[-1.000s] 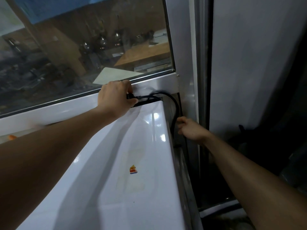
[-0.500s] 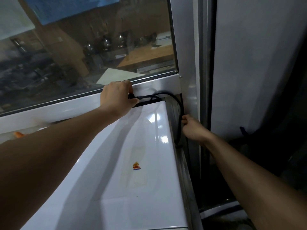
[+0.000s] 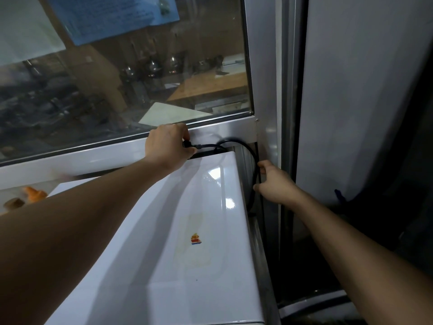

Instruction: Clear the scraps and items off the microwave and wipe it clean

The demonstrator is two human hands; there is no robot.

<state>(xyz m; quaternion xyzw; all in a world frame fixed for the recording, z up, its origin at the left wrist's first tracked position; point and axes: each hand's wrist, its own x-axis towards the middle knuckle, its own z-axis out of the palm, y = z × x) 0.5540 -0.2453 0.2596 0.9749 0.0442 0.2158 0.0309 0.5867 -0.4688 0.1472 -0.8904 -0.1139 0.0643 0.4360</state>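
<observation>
Two hands were on one black cord (image 3: 241,146) at the far right corner of the microwave (image 3: 187,231). The left hand (image 3: 167,146) had its fingers curled round the plug end, pinching it just above the far edge of the top. The right hand (image 3: 275,181) pinched the cord lower down, in the narrow gap between the microwave's right side and the metal frame (image 3: 269,127), thumb and fingers pressed together on it. Between the two grips the cord arched up and over the corner.

I judged the cord light, limp and rubbery, springy enough to hold its loop, and likely to snag in that gap; the stiff moulded plug was the firm place to hold, with the other hand guiding the slack. The microwave itself looked heavy and rigid, its white top glossy and probably slick, better wiped than shifted.

That top threw back bright glare spots. A small red, yellow and blue sticker (image 3: 196,239) sat right of middle, inside a faint yellowish stain, with a dark speck nearer the viewer. Orange scraps (image 3: 34,193) lay at far left, beyond the left forearm, blurred.
</observation>
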